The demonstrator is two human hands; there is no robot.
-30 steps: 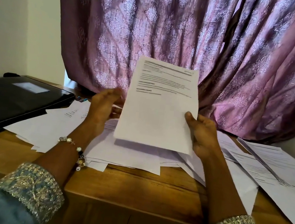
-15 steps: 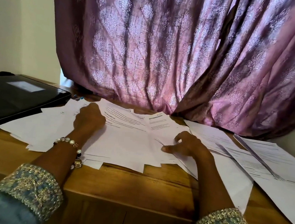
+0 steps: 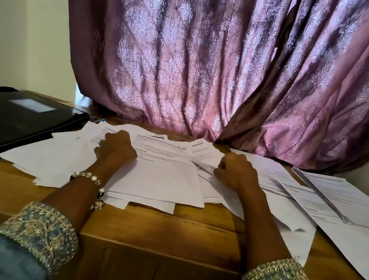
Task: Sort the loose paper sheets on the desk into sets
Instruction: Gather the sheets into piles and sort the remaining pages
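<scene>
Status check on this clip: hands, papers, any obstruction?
Left hand curled atop the loose sheets. Right hand pinching a sheet edge. Black folder overlaps the pile's left side.

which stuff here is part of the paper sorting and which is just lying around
Part of the job:
loose sheets
stack at right
left hand
right hand

Just lying about:
black laptop
curtain
pens

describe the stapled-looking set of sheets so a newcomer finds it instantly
Start at the purple curtain behind the wooden desk, then go to the desk's far right end. The squared-up set of sheets lies there, right of the right hand. Unlike the scattered loose sheets around it, its edges are aligned, showing a layered edge.
</scene>
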